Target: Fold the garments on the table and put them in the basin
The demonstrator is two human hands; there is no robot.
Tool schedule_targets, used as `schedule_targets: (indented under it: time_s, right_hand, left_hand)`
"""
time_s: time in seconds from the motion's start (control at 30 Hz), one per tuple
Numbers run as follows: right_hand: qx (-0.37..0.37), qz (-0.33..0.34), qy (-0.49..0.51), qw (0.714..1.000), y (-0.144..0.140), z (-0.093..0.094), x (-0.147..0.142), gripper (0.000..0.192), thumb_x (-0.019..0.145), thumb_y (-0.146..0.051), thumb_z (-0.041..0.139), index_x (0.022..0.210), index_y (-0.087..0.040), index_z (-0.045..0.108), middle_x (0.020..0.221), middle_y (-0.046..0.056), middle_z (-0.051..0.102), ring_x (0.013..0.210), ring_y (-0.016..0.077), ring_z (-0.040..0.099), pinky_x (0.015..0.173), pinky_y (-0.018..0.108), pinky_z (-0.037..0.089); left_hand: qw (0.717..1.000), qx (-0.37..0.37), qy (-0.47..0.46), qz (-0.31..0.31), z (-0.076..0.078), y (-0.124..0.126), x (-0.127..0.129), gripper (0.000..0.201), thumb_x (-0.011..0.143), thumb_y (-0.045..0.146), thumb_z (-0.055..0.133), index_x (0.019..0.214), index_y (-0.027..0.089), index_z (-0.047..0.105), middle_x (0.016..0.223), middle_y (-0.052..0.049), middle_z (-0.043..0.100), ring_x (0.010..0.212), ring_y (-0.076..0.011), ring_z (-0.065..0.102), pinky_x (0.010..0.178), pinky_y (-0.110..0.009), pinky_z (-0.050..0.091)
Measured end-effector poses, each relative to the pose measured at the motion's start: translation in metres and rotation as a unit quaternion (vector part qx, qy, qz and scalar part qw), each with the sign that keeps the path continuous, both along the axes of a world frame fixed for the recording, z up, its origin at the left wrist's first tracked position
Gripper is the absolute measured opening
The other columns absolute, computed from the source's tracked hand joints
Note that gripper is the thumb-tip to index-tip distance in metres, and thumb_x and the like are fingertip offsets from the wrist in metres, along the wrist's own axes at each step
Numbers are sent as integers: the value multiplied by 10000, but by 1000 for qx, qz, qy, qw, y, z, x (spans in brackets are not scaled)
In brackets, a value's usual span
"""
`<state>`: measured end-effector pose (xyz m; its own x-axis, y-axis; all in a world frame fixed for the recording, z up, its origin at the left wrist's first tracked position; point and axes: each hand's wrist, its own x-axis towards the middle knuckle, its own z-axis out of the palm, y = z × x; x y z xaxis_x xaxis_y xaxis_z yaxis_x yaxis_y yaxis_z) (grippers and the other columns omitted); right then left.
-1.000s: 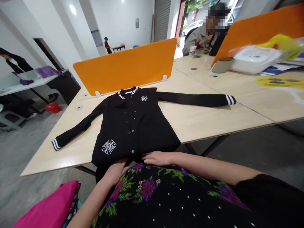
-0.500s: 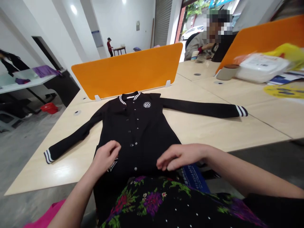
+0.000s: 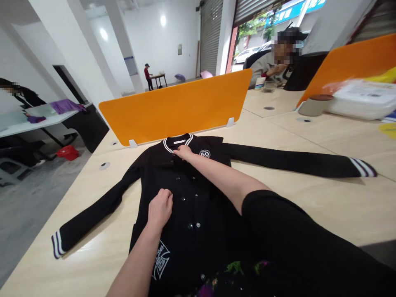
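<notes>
A black button-front jacket [image 3: 182,214] with white-striped collar and cuffs lies face up on the light wooden table [image 3: 93,231], sleeves spread to both sides. It has a round "50" badge on the chest and a white emblem low on its left side in view. At the collar, my right hand [image 3: 185,153] is closed in a pinch on the front edge just below the stripes. My left hand [image 3: 160,208] rests over the left front panel beside the button line, fingers curled; whatever lies under the fingertips is hidden.
An orange divider [image 3: 176,109] stands behind the collar. At right are a lidded container [image 3: 315,106], a white plastic box [image 3: 365,99] and another orange divider [image 3: 361,57]. One person sits across the table; others stand farther off. A red bucket [image 3: 68,152] is on the floor.
My right hand has moved from the jacket's lower right front up to the collar and closed on its edge. My left hand has shifted slightly right over the front. The view has tilted up.
</notes>
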<state>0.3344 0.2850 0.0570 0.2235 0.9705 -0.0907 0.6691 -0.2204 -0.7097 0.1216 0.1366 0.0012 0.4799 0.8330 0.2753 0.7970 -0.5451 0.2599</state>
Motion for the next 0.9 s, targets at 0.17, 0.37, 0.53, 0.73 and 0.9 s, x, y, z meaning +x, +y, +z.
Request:
schedule_targets:
  time_s: [0.17,0.37,0.53,0.73,0.9]
  right_hand:
    - [-30,-6,-54,998,37,-4,-32,383,757,-351,707,1048,-112,637,866,139,696,833,285,679,764,404,536]
    - [57,-7,-116,992,39,-14,-16,317,834,-151,539,1151,-157,560,1140,146,637,1017,252,618,826,332,485]
    - [91,8,-143,985,41,-19,13,240,828,-172,548,1065,-160,579,1109,103,641,979,217,600,811,287,460]
    - [131,-12,-177,975,29,-19,51,332,942,-225,315,1141,-148,570,1175,116,604,1074,209,542,909,309,407]
    - [104,81,-205,970,6,-40,64,332,895,-361,522,1187,-243,623,1338,69,554,1267,274,430,1045,435,321]
  left_hand:
    - [999,-24,-34,-15,1,1,-1,202,951,273,365,830,217,517,821,11,530,667,-112,532,611,-239,397]
    - [997,7,-53,-52,12,6,-6,254,946,356,413,1054,203,585,1091,-75,612,994,-195,586,847,-335,484]
    - [990,40,111,-78,-2,18,-8,532,913,492,455,1400,278,441,1509,-71,379,1396,-368,272,1094,-606,268]
    - [985,59,145,-77,-13,19,-10,569,931,505,398,1456,287,363,1538,-55,331,1411,-352,255,1111,-597,248]
    - [980,52,172,-88,-7,19,-8,583,931,527,373,1455,271,371,1542,-63,321,1408,-372,254,1099,-608,254]
